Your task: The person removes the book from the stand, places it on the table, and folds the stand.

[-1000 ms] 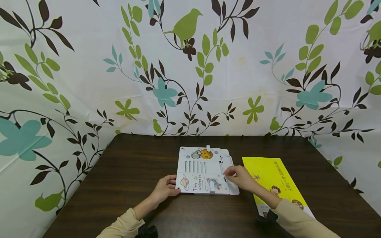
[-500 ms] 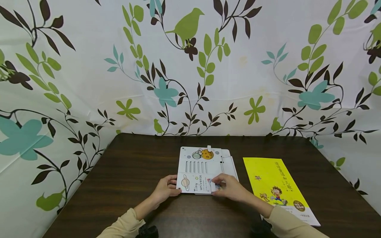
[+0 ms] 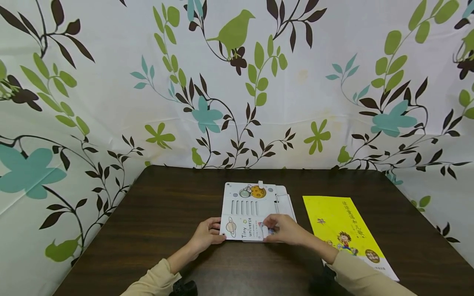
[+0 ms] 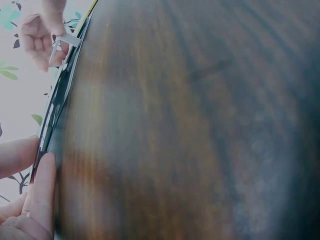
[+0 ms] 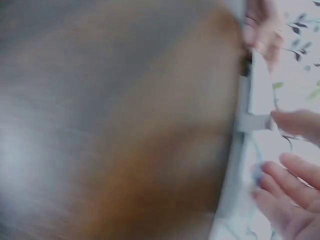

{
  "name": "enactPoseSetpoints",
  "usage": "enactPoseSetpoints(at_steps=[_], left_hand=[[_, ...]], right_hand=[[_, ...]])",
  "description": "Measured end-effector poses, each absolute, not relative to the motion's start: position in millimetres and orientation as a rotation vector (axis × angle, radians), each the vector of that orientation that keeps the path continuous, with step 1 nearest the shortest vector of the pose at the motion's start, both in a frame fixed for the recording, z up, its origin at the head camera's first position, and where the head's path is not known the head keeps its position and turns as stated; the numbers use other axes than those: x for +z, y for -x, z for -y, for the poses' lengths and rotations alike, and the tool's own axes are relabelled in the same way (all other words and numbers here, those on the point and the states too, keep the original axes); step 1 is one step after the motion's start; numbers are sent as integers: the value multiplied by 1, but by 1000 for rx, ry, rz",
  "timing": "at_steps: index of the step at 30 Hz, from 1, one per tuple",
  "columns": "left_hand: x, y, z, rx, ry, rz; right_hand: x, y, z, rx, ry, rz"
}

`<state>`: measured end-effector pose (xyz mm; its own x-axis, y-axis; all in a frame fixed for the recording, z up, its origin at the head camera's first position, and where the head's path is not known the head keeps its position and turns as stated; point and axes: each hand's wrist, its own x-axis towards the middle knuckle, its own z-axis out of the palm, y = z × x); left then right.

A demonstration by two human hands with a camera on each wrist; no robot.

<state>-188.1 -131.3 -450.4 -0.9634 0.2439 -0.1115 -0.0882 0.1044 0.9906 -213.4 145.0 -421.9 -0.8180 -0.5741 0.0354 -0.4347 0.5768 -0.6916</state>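
A flat white book stand, printed with planets and "Tiny universe", lies on the dark table. My left hand grips its near left corner, the thumb and a finger on either side of the thin edge. At the near edge, right of the middle, my right hand pinches a small white page clip. The clip stands out from the board in the left wrist view. My right fingers hide part of the rainbow print. A second white clip sits on the far edge.
A yellow book with a cartoon child on its cover lies to the right, partly under my right forearm. On the stand's right side is a thin wire piece. A patterned cloth hangs behind the dark wooden table.
My right hand has moved left and nearer, from the wire piece on the stand's right side to the near clip, which it has taken hold of. My left hand keeps its grip.
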Motion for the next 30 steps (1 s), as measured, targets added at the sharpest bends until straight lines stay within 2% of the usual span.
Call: enactPoseSetpoints(at_steps=[7,18,30], left_hand=[[-452,188,131,1945,-173,-2123],[-452,189,131,1938,-180,-2122],[-448,189,132,1955,-183,-2107]], right_hand=[[-410,241,-148,-1042,720,-2554],[-416,297,-147,-1198,563,-2718],[-426,333,-143,-1212,427,-2736]])
